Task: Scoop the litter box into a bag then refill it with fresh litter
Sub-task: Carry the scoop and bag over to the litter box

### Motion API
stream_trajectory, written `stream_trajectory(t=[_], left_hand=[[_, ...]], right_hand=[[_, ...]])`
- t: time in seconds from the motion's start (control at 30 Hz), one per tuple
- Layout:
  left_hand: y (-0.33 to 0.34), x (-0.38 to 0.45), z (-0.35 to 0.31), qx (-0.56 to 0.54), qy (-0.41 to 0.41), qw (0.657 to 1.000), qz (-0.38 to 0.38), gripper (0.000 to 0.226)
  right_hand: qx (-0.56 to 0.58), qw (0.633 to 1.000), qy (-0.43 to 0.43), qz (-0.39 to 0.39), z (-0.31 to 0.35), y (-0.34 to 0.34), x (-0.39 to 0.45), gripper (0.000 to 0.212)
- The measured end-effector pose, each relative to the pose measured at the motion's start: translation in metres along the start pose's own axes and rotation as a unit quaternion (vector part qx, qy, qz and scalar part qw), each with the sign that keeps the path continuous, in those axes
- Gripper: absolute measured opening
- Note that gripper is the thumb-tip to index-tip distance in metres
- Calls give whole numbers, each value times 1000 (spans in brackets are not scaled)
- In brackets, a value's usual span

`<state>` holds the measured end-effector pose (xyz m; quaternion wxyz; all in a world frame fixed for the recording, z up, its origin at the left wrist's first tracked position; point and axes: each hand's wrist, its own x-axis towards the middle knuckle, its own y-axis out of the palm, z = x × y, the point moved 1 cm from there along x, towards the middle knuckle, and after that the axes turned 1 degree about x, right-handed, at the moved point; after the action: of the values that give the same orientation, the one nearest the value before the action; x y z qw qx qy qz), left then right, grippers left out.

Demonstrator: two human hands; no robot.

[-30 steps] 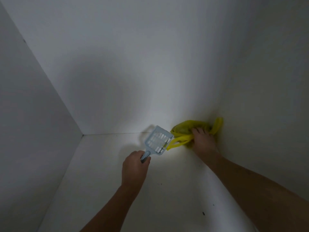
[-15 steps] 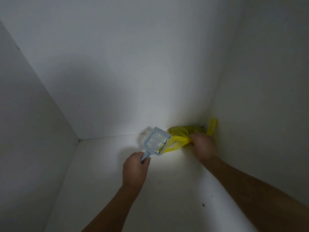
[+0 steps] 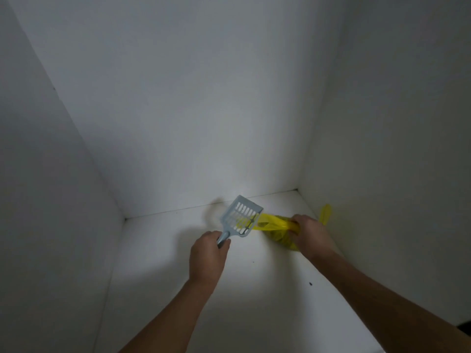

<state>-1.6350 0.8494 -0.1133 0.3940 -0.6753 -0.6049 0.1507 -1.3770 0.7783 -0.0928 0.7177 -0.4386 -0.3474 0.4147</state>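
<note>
Head camera looks down into a white corner with plain white walls (image 3: pixel 204 98) on the left, at the back and on the right, and a white floor (image 3: pixel 158 250) below. Far to the left of both hands the left wall meets the floor in a dim line. Next comes the left hand (image 3: pixel 207 253), reaching in on a bare arm. Its fingers are curled tight around the handle of a light blue scoop (image 3: pixel 240 220). Only the top of the handle pokes out above the fist. The flat part of the scoop sits up and to the right of this hand, tilted, with rows of long slots cut in it. Yellow shows through some of the slots. A soft grey shadow of the scoop lies on the wall just left of it. Right of the scoop is a yellow plastic bag (image 3: pixel 274 224). A stretched piece of the bag runs from the edge of the scoop over to the right hand (image 3: pixel 312 235). That hand has its fingers curled around the gathered top of the bag and grips it. The round bottom of the bag hangs just below those fingers, close to the floor. A thin yellow loop (image 3: pixel 325 212) of the bag sticks up behind this hand, next to the right wall. Nearer than the right hand, a few tiny dark specks (image 3: pixel 310 284) lie on the floor.
</note>
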Motion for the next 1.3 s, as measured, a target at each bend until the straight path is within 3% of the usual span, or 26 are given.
stream_trajectory(t=[0.33,0.57,0.8,1.0,1.3], left_hand=[[-2,-27,-14,-43,106,992,49,15],[7,-60,-64,-118,209,967,89,10],[41,-129,-115,-151,335,908,203,8],[67,-194,-160,-162,392,858,291,8],[97,-288,-227,-137,534,767,328,17]], right_hand=[[30,994,31,-97,3,-38,-88,10],[47,978,96,-177,-4,-68,-199,13],[-25,966,140,-216,-31,-85,-300,12],[-81,952,192,-223,-64,-93,-383,16],[-130,922,269,-245,-109,-114,-498,8]])
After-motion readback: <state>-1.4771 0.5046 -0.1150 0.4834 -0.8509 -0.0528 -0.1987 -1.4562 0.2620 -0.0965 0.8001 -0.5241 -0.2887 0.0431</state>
